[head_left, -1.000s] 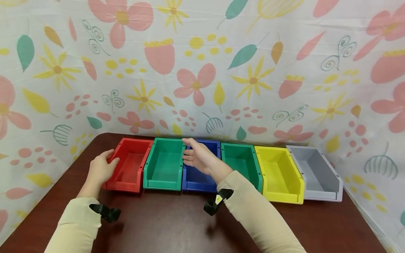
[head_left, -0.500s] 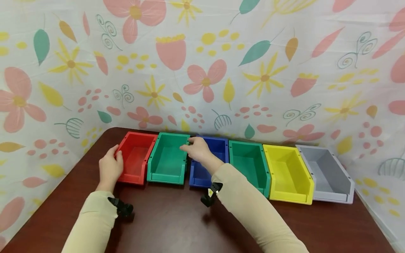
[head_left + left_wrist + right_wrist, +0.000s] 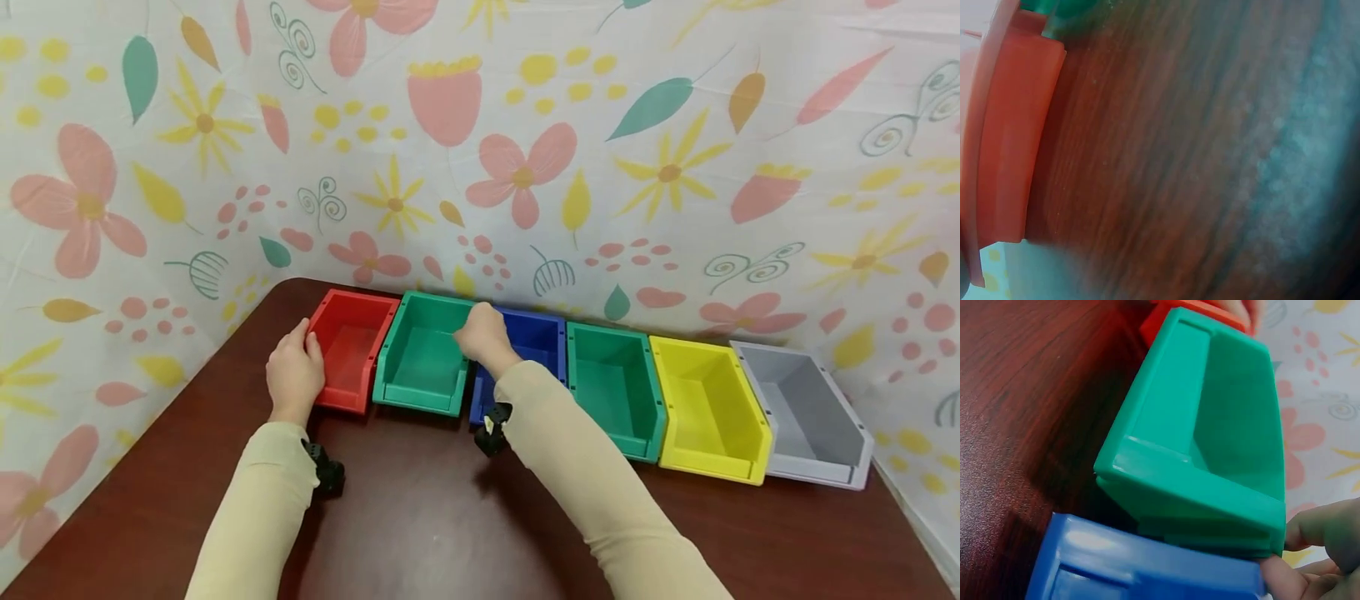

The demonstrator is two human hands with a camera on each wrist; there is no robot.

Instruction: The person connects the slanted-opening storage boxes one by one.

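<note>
In the head view my left hand (image 3: pixel 295 372) lies along the outer left side of the red bin (image 3: pixel 345 354), thumb near its rim and fingers loosely extended. My right hand (image 3: pixel 486 333), fingers curled, is at the right rim of the left green bin (image 3: pixel 423 358). The right wrist view shows that hand's thumb and a finger (image 3: pixel 1282 575) at the back corner of this green bin (image 3: pixel 1154 481), beside the blue bin (image 3: pixel 1147 562). The left wrist view catches the red bin's wall (image 3: pixel 1013 137); the left hand is almost wholly outside that view.
The row continues rightward with a blue bin (image 3: pixel 536 342), another green bin (image 3: pixel 611 383), a yellow bin (image 3: pixel 705 404) and a grey bin (image 3: pixel 795 408). All stand on a dark brown table (image 3: pixel 420 508). Behind them hangs a flower-patterned cloth (image 3: pixel 442 192).
The head view has swung, so the bins appear farther right and higher. My left hand has come up against the red bin. My right hand's fingers have curled in at the green bin's rim.
</note>
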